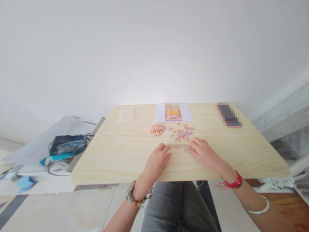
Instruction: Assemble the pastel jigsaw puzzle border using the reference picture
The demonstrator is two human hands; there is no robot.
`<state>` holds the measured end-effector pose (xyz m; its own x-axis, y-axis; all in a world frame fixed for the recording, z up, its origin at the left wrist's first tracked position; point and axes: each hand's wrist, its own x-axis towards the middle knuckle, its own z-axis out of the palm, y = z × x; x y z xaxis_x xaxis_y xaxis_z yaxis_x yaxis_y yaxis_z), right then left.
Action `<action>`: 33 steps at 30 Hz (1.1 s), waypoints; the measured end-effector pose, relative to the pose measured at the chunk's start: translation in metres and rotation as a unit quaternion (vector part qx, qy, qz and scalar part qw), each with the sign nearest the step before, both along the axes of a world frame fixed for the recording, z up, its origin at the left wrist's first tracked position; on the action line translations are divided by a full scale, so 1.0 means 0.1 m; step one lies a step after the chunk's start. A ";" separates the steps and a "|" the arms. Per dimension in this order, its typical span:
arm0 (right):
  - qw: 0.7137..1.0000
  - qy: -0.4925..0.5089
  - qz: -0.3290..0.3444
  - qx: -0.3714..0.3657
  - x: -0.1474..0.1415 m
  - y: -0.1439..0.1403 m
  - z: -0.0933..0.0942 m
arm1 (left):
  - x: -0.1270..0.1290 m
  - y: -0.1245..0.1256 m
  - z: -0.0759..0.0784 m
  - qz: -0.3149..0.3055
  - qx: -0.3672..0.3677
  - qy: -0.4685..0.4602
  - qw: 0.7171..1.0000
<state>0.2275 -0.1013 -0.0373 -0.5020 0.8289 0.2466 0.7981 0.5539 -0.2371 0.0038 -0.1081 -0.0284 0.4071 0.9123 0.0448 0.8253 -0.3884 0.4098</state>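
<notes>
A short row of joined puzzle pieces [178, 147] lies on the pale wooden surface [116, 154], between the person's two hands. The left hand [156, 159] rests at its left end and the right hand [204, 152] at its right, both with relaxed grips, fingertips touching the row and grasping nothing. Only this strip looks assembled; just beyond it most pieces remain loose, in a scattered pink spread [182, 132] and a small orange heap [157, 130]. Farther back lies the reference picture [173, 112], apparently a yellow figure on pink; no writing is legible. A phone [229, 115] lies to the right.
</notes>
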 end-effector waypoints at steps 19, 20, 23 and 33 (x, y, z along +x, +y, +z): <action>1.000 0.009 0.002 0.003 0.00 0.01 -0.03 | 0.54 -0.14 0.08 -0.042 -0.012 0.131 0.990; 1.000 0.012 0.002 0.002 0.00 0.01 -0.03 | 0.54 -0.14 0.08 -0.042 -0.012 0.133 0.990; 1.000 0.021 0.001 0.003 0.00 0.00 -0.03 | 0.55 -0.14 0.08 -0.044 -0.010 0.137 0.989; 0.999 0.033 -0.008 0.031 -0.01 -0.03 -0.06 | 0.58 -0.16 0.07 -0.046 0.001 0.151 0.987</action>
